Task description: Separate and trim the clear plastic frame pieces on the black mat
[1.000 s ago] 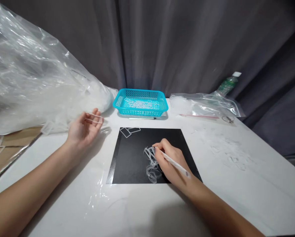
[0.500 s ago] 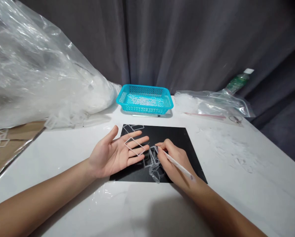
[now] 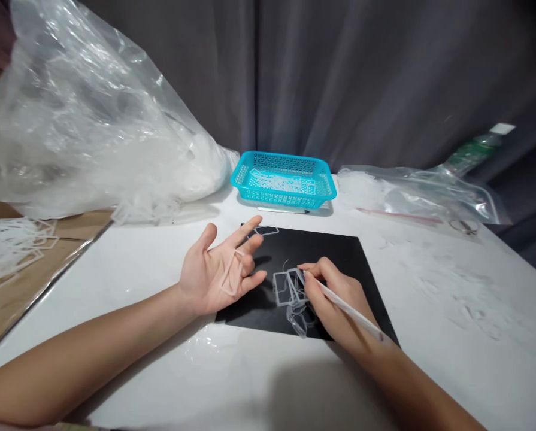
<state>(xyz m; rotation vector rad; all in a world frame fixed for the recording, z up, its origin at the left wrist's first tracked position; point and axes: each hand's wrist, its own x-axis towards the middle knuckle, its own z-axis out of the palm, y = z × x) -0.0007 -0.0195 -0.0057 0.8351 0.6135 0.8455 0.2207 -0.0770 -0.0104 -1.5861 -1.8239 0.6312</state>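
My left hand [image 3: 220, 269] is palm up over the left edge of a black mat [image 3: 330, 248], with some fingers curling in. A thin white rectangular frame [image 3: 230, 272] lies across its palm, held by the bent fingers. In a pinch, my right hand [image 3: 339, 290] grips a slim white pen-like tool [image 3: 351, 312]; its tip is hard to make out. Beside those fingertips, on the mat, are a few more white frames [image 3: 282, 289] and a tangle of clear plastic scraps [image 3: 297, 320]. Partly behind my left fingers lies another frame [image 3: 268, 230] at the mat's top edge.
A blue basket [image 3: 283, 200] with white pieces stands behind the mat, a pen-like stick in front of it. To the left are a large clear bag [image 3: 115, 137] and piled frames [image 3: 14, 248] on cardboard. Rightward lie a flat bag [image 3: 406, 194], a green bottle [image 3: 474, 149] and scattered scraps [image 3: 478, 314].
My left fingers have curled, and the frame has shifted from the fingers down onto the palm. The view has swung slightly left. My right hand keeps its grip by the scraps.
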